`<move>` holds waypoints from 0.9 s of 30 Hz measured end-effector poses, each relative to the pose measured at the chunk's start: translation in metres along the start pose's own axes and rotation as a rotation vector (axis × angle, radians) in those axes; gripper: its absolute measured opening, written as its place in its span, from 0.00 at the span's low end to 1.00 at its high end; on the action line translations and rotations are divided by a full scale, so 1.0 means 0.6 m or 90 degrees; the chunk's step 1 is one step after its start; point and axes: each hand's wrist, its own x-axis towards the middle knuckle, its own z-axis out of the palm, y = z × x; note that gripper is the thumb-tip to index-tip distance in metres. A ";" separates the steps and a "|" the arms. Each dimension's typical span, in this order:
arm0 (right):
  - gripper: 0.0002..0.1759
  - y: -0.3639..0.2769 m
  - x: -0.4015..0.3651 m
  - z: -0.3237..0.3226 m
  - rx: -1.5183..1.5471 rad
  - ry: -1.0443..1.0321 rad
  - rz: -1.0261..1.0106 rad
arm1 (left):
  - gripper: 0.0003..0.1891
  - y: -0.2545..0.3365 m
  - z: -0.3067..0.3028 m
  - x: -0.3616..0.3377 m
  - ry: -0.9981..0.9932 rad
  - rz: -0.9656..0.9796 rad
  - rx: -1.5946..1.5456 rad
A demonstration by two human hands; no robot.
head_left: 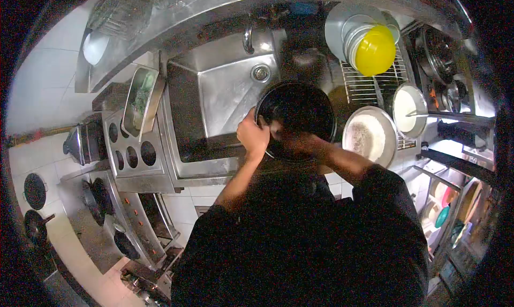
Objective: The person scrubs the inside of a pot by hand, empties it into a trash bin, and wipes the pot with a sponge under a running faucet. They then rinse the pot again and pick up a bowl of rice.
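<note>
A large round black pot (301,104), its dark inside facing me, is held at the right edge of the sink (214,87). My left hand (254,135) is closed on the pot's left rim. Reaching into the pot's near side is my right hand (301,145), smeared by motion. Its fingers are lost in blur and shadow, so whether it holds anything does not show. A small pale blurred patch lies between the two hands.
Above the sink is a faucet (248,41). To the right, a yellow bowl (376,50) tops stacked bowls by a wire rack (360,85), near two pale-lined bowls (369,135) (409,111). A metal tray of greens (142,101) sits left; stoves stand lower left.
</note>
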 end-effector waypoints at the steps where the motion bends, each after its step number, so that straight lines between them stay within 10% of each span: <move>1: 0.20 0.007 0.022 0.003 0.089 0.103 0.028 | 0.14 0.001 -0.002 0.002 -0.014 0.001 0.025; 4: 0.18 0.078 0.026 -0.018 0.071 0.227 0.065 | 0.14 -0.002 0.003 0.005 -0.030 -0.004 0.058; 13: 0.15 -0.022 0.019 -0.004 -0.169 -0.181 -0.082 | 0.11 0.006 0.001 -0.002 0.024 -0.034 -0.059; 16: 0.13 0.003 0.055 0.041 0.244 0.248 -0.052 | 0.11 0.005 0.000 0.003 0.007 -0.006 -0.022; 19: 0.13 0.033 0.028 0.023 -0.040 -0.251 -0.361 | 0.11 0.004 0.003 0.005 0.004 0.000 0.012; 25: 0.17 0.000 -0.014 -0.045 0.363 -0.140 -0.209 | 0.10 0.012 0.002 0.008 -0.003 0.030 0.007; 27: 0.17 0.047 -0.035 -0.010 0.208 -0.139 -0.203 | 0.09 0.011 -0.001 0.016 -0.001 0.033 -0.006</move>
